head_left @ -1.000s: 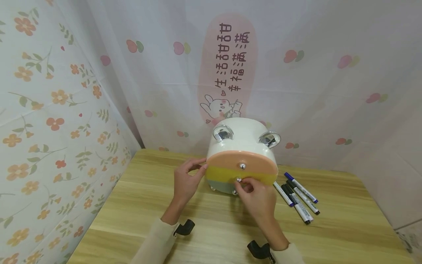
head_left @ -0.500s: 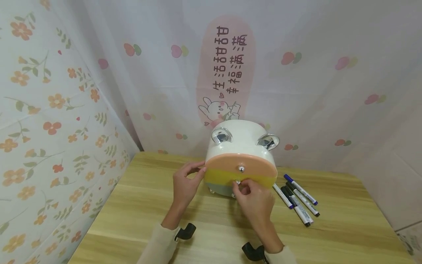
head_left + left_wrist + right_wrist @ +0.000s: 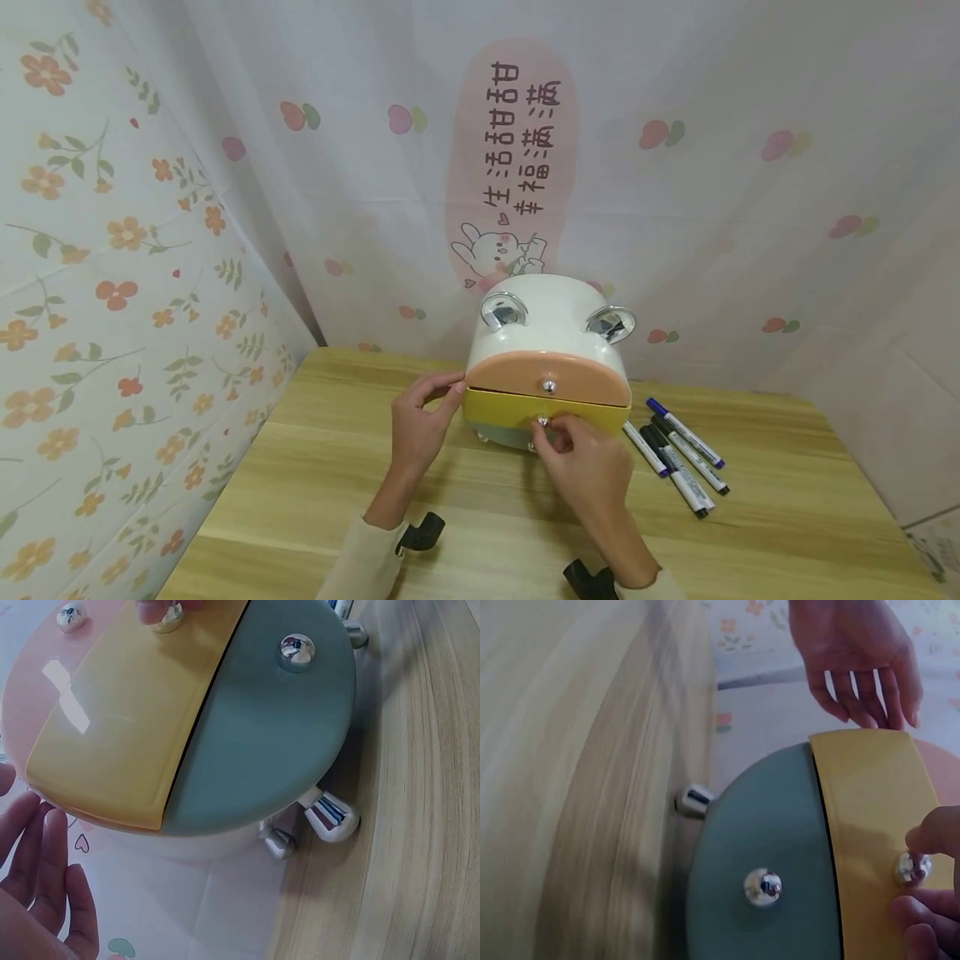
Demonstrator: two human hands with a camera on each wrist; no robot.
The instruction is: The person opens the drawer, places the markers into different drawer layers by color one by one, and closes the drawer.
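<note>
A small white chest of drawers with silver ring-shaped ears stands on the table, its front split into orange, yellow and teal drawers. The yellow middle drawer sticks out a little, with a dark gap along its top edge. My right hand pinches its silver knob between thumb and fingers. At the chest's left side, my left hand touches the edge with straightish fingertips. The teal bottom drawer and the orange top drawer sit flush.
Several markers with blue and black caps lie to the right of the chest on the wooden table. A printed curtain hangs right behind, and a floral cloth hangs on the left.
The yellow drawer has come slightly forward out of the chest, pulled by the right hand on its knob. The left hand keeps its place at the chest's side.
</note>
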